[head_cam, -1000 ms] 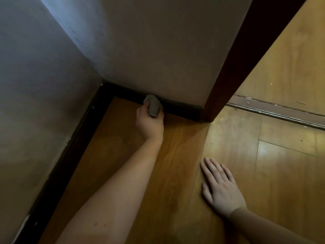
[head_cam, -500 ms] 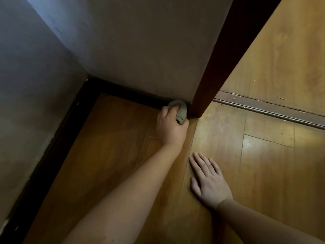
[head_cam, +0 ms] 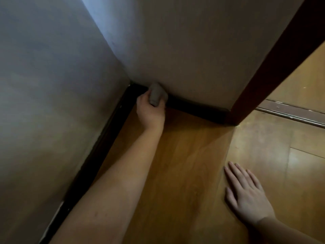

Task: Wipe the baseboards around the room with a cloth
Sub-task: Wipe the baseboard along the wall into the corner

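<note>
From my feed I see the left hand [head_cam: 151, 111] reaching forward toward 12 o'clock, its fingers curled round a wadded grey cloth [head_cam: 155, 95]. The cloth is pressed against the dark baseboard [head_cam: 193, 108] that runs along the foot of the far wall [head_cam: 184, 50], and it sits just to the 3 o'clock side of the room corner, where that strip meets a second dark baseboard [head_cam: 98, 152] running back along the side wall [head_cam: 52, 103] toward 7 o'clock. The upper edge of the cloth overlaps the bottom of the far wall's pale surface.

The right hand [head_cam: 246, 192] lies at about 4 o'clock, palm down on the wooden floor [head_cam: 184, 164], fingers straight and spread, holding nothing. It is well apart from the cloth.

At 2 o'clock a reddish-brown door frame [head_cam: 274, 67] stands at the end of the far wall, touching the end of the baseboard there. Beyond it, toward 3 o'clock, a metal threshold strip [head_cam: 290, 111] crosses the floor. The corner is dim, and the floor near the right hand catches more light.
</note>
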`<state>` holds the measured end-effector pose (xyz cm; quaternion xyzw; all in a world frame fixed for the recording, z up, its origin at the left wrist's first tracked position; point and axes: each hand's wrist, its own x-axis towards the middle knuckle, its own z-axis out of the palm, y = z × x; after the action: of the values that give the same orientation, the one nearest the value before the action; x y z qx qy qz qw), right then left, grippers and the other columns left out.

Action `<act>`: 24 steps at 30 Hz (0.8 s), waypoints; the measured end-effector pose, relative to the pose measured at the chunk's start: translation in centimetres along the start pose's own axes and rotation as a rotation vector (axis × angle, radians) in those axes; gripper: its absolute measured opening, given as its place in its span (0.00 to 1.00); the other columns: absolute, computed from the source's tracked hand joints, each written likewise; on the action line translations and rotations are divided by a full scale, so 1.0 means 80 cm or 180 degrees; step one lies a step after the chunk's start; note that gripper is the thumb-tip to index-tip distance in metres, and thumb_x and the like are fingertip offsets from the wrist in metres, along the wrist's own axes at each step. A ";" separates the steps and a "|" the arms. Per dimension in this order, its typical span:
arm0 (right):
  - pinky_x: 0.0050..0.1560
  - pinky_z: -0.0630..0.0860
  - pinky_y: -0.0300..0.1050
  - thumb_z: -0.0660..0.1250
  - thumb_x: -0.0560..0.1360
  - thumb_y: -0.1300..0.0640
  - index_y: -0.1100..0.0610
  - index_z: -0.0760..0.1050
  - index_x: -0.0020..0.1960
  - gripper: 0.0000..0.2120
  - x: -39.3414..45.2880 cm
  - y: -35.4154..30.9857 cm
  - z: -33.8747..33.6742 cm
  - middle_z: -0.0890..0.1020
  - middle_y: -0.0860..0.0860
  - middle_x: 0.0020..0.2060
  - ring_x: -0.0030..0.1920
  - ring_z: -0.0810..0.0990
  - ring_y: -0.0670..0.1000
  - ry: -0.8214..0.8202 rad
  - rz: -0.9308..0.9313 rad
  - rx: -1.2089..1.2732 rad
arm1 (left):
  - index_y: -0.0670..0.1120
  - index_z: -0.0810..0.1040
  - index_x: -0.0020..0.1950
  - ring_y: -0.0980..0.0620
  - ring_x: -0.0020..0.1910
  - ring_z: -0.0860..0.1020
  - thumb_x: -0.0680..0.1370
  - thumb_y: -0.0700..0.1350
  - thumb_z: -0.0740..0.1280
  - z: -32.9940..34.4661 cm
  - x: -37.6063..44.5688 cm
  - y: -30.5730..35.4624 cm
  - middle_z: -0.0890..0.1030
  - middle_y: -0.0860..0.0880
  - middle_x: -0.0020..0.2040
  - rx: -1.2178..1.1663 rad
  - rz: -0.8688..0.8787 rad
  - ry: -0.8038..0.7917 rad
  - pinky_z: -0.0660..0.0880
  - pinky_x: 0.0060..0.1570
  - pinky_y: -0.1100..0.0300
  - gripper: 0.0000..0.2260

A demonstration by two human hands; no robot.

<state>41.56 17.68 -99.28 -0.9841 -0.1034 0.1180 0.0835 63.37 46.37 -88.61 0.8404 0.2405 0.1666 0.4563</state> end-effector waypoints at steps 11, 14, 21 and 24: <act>0.76 0.51 0.50 0.46 0.79 0.41 0.54 0.61 0.77 0.31 0.001 -0.009 -0.013 0.63 0.51 0.76 0.76 0.59 0.49 0.0106 0.0000 0.0060 | 0.44 0.76 0.71 0.45 0.65 0.75 0.75 0.42 0.72 -0.035 0.082 -0.035 0.77 0.44 0.66 0.0674 -0.0059 0.0300 0.67 0.67 0.61 0.24; 0.76 0.52 0.51 0.49 0.78 0.41 0.54 0.61 0.78 0.31 0.001 -0.007 -0.014 0.62 0.50 0.76 0.76 0.58 0.49 0.0079 -0.0027 0.0040 | 0.46 0.77 0.70 0.46 0.65 0.76 0.74 0.42 0.72 -0.020 0.086 -0.029 0.79 0.45 0.66 0.0624 -0.0082 0.0080 0.69 0.67 0.59 0.23; 0.75 0.54 0.53 0.54 0.78 0.42 0.53 0.59 0.78 0.31 0.000 -0.001 -0.008 0.60 0.49 0.77 0.78 0.55 0.49 0.0105 -0.0086 0.0079 | 0.51 0.78 0.68 0.50 0.61 0.78 0.73 0.46 0.73 0.010 0.053 -0.023 0.81 0.49 0.62 0.0396 -0.0250 0.0108 0.68 0.59 0.66 0.22; 0.75 0.54 0.53 0.55 0.78 0.42 0.52 0.58 0.79 0.31 0.000 -0.002 -0.004 0.60 0.49 0.78 0.78 0.54 0.48 0.0094 -0.0099 0.0123 | 0.53 0.78 0.68 0.50 0.59 0.79 0.73 0.49 0.73 0.028 0.024 -0.015 0.81 0.50 0.61 0.0384 -0.0305 0.0093 0.72 0.60 0.62 0.23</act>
<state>41.58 17.76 -98.96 -0.9822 -0.1151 0.1041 0.1058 65.77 46.47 -90.66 0.8513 0.2968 0.1421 0.4087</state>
